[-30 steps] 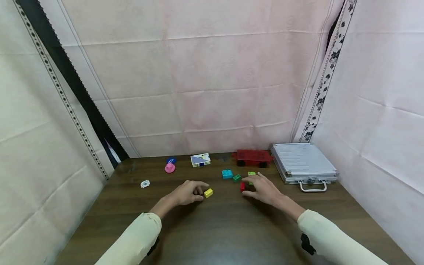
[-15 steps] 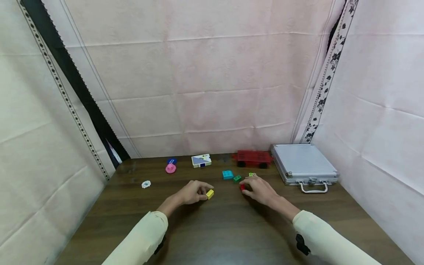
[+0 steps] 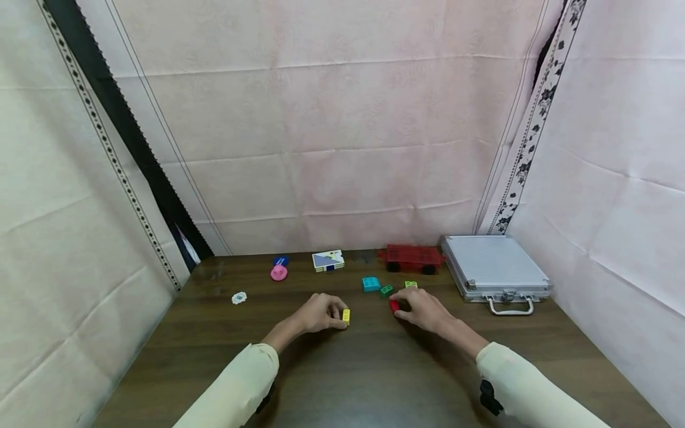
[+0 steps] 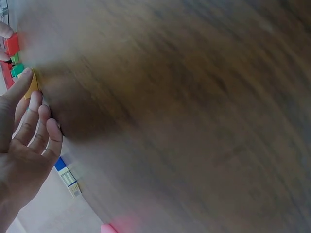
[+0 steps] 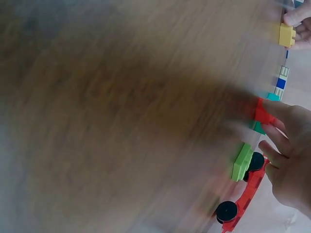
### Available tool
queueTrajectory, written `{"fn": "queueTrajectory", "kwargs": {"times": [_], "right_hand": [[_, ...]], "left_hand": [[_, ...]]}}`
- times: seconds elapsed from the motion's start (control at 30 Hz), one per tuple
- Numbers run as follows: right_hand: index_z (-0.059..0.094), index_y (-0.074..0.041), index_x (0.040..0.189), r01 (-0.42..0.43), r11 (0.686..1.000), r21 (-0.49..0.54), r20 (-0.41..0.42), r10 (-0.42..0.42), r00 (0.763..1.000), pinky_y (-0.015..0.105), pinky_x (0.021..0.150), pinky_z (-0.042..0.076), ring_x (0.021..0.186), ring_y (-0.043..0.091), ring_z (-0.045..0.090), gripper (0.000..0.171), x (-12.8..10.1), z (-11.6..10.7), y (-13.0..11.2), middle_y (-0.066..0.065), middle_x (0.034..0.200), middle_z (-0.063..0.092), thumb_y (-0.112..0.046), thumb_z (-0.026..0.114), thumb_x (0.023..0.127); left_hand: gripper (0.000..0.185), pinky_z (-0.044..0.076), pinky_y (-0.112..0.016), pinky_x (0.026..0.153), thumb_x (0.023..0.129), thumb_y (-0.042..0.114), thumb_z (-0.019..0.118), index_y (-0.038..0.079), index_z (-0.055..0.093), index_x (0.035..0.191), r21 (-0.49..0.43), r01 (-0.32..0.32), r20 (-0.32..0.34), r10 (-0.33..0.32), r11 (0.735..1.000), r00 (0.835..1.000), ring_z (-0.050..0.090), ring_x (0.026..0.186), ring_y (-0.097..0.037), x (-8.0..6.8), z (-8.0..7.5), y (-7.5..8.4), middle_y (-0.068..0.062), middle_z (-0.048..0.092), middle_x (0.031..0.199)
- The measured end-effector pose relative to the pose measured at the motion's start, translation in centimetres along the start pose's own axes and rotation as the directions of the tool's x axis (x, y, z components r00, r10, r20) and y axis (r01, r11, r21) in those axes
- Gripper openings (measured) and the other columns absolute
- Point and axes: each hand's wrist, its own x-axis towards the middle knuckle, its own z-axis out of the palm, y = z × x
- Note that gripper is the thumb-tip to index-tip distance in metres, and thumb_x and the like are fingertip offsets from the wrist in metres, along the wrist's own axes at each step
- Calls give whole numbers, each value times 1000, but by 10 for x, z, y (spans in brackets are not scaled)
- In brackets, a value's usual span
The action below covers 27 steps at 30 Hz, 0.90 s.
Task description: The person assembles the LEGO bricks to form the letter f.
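My left hand (image 3: 319, 313) pinches a yellow toy building brick (image 3: 346, 317) between thumb and fingers, just over the wooden table; in the left wrist view its other fingers are loosely bent. To the right, my right hand (image 3: 424, 309) pinches a red brick (image 3: 394, 306), partly covered by the fingers in the head view but plainer in the right wrist view, its red side (image 5: 263, 111) showing. The two bricks are apart. Just beyond the right hand lie a green brick (image 3: 386, 290), a light blue brick (image 3: 371, 284) and a lime brick (image 3: 411, 285).
A red wheeled toy base (image 3: 412, 257) stands at the back, beside a silver case (image 3: 497, 267) on the right. Further left are a flat printed box (image 3: 328, 260), a pink round piece (image 3: 279, 272), a blue piece (image 3: 280, 260) and a small white piece (image 3: 239, 298). Cloth hangs behind.
The left hand has closed its fingers on the yellow brick, turned it and moved slightly right. The right hand's fingers have come together on the red brick. The head view has shifted a little.
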Motion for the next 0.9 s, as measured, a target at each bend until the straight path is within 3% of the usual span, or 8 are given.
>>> {"fn": "queueTrajectory", "kwargs": {"times": [0.2,0.4,0.63,0.77,0.9], "right_hand": [[74,-10,125,20,1000,10,-15,-19,1000,46,90,57,116,24,68,34,0,3,-1,5,123,74,-20,80,93],[75,-8,124,98,994,37,-62,-96,993,45,90,57,112,23,69,34,2,2,-11,4,120,75,-22,81,93],[75,-7,123,174,981,87,-98,-165,981,49,107,47,108,21,71,35,11,4,-34,4,115,76,-20,82,91],[73,-8,126,181,976,120,-92,-171,981,45,97,54,103,19,71,38,17,6,-47,4,115,76,-20,83,91],[73,-12,125,155,981,118,-50,-150,987,37,84,57,84,12,65,36,22,11,-59,1,116,75,-24,82,92]], "left_hand": [[33,48,-24,66,86,19,88,6,76,114,-16,12,3,-12,1000,1000,57,69,-11,1,2,-1,2,67,76],[34,47,-25,66,84,24,89,9,78,112,-15,7,1,-7,1000,1000,55,66,-6,2,3,-2,3,66,73],[33,47,-26,67,82,24,91,11,80,110,-74,66,16,-65,995,998,55,66,-7,4,3,-4,2,67,71],[33,46,-26,65,81,22,91,7,80,109,-99,68,10,-67,993,998,54,65,-8,6,3,-4,0,66,71],[33,45,-25,62,81,22,92,7,80,108,-93,72,13,-71,993,997,53,62,-7,6,3,-3,0,66,69]]}}
